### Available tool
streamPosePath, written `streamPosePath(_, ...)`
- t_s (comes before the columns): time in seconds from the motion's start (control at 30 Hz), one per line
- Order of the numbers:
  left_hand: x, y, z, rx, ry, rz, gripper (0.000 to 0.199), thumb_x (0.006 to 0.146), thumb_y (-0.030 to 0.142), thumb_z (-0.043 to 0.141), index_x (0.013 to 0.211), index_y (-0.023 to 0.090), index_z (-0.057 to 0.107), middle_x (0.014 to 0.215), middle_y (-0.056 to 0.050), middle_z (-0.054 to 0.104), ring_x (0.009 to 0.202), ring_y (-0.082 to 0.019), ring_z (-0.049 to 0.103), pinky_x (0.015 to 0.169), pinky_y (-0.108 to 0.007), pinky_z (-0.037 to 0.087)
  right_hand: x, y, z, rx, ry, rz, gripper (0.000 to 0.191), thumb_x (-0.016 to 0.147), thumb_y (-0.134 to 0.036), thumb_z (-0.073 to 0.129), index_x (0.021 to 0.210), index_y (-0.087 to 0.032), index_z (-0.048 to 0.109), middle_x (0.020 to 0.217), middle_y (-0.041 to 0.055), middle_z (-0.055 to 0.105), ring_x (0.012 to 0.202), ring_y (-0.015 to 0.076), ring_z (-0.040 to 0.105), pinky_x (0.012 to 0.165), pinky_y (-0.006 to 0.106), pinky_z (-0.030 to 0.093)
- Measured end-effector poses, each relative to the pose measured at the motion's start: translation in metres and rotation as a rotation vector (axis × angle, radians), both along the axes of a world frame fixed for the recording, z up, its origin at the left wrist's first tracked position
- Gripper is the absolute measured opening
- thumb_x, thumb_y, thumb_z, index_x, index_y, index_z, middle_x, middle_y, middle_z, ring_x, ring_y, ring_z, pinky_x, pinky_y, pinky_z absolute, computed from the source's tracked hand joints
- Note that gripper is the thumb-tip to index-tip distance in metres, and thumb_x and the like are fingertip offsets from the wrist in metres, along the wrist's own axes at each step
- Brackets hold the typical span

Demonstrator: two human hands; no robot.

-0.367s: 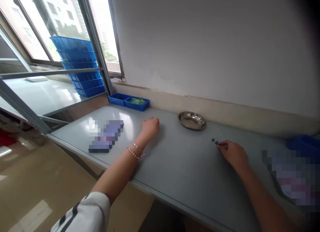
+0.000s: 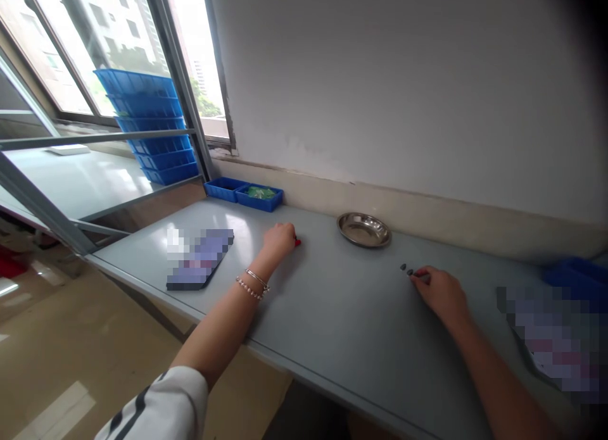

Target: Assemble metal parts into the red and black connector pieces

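My left hand (image 2: 279,239) is closed over the grey table, left of a round steel dish (image 2: 364,229). A small red piece (image 2: 297,242) peeks out beside its fingers; most of it is hidden, so its kind does not show. To the right of the dish, my right hand (image 2: 443,292) pinches a small dark piece (image 2: 424,278) between thumb and finger, low at the tabletop. Just past those fingertips lie two small dark pieces, one (image 2: 403,266) a little farther out than the other (image 2: 410,272).
Two blue trays stand at the back left, one (image 2: 259,198) holding green packets. A pixelated flat item (image 2: 202,259) lies left, another (image 2: 553,345) right, near a blue bin (image 2: 577,275). Stacked blue bins (image 2: 152,126) rise beyond the metal frame (image 2: 175,66).
My left hand has shifted slightly left and turned, and a red piece now shows at its fingers. My right hand stays nearly in place, still pinching the dark piece.
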State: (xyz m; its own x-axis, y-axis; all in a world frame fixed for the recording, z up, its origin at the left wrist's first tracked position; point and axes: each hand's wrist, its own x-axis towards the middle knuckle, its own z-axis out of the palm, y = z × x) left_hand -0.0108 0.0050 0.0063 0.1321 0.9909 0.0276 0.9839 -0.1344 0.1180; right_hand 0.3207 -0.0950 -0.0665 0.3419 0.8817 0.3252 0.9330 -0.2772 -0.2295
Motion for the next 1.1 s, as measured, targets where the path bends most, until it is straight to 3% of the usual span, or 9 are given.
streamPosePath(0.2, 0.004, -0.004, -0.003, -0.002, 0.039, -0.015, 0.017, 0.078, 0.024, 0.05, 0.088, 0.018, 0.061, 0.095, -0.011, 0.061, 0.088, -0.025, 0.057, 0.066, -0.03, 0.045, -0.004, -0.001, 0.006, -0.016, -0.021, -0.022, 0.02, 0.073, -0.033, 0.05, 0.077, -0.02, 0.065, 0.068, 0.0066, 0.064, 0.065, 0.0197, 0.058, 0.056, 0.029, 0.04)
streamPosePath(0.4, 0.005, -0.006, -0.001, -0.005, 0.084, -0.013, 0.019, 0.077, 0.025, 0.049, 0.09, 0.017, 0.061, 0.096, -0.011, 0.06, 0.087, -0.024, 0.058, 0.067, -0.029, 0.046, -0.014, -0.002, 0.017, -0.039, 0.102, 0.005, 0.021, 0.072, -0.033, 0.049, 0.077, -0.018, 0.064, 0.065, 0.0052, 0.064, 0.065, 0.0205, 0.058, 0.056, 0.029, 0.039)
streamPosePath(0.7, 0.011, -0.012, 0.001, -0.016, 0.138, -0.042, 0.023, 0.079, 0.022, 0.048, 0.096, 0.013, 0.061, 0.094, -0.015, 0.062, 0.09, -0.026, 0.059, 0.067, -0.031, 0.047, -0.031, -0.005, 0.032, 0.131, 0.302, 0.134, 0.026, 0.065, -0.04, 0.049, 0.071, -0.018, 0.062, 0.062, 0.004, 0.063, 0.058, 0.0179, 0.057, 0.059, 0.029, 0.041)
streamPosePath(0.9, 0.011, -0.013, 0.001, -0.002, 0.141, -0.072, 0.021, 0.078, 0.021, 0.049, 0.091, 0.011, 0.062, 0.092, -0.016, 0.062, 0.087, -0.027, 0.059, 0.067, -0.033, 0.046, -0.037, -0.005, 0.033, 0.214, 0.4, 0.228, 0.026, 0.065, -0.042, 0.051, 0.07, -0.019, 0.061, 0.061, 0.0036, 0.063, 0.057, 0.0167, 0.056, 0.06, 0.03, 0.043)
streamPosePath(1.0, 0.016, -0.014, 0.002, 0.039, 0.119, -0.123, 0.021, 0.079, 0.024, 0.048, 0.087, 0.011, 0.063, 0.092, -0.015, 0.062, 0.085, -0.025, 0.059, 0.067, -0.032, 0.045, -0.042, -0.005, 0.032, 0.227, 0.515, 0.256, 0.024, 0.065, -0.041, 0.054, 0.071, -0.019, 0.061, 0.065, 0.0044, 0.064, 0.06, 0.0168, 0.058, 0.062, 0.031, 0.044)
streamPosePath(1.1, 0.027, -0.021, 0.003, 0.095, 0.075, -0.24, 0.021, 0.079, 0.03, 0.048, 0.087, 0.015, 0.062, 0.094, -0.01, 0.061, 0.085, -0.022, 0.058, 0.069, -0.03, 0.043, -0.053, -0.006, 0.033, 0.167, 0.76, 0.299, 0.025, 0.063, -0.042, 0.058, 0.071, -0.018, 0.061, 0.063, 0.0049, 0.064, 0.06, 0.0168, 0.058, 0.059, 0.03, 0.045)
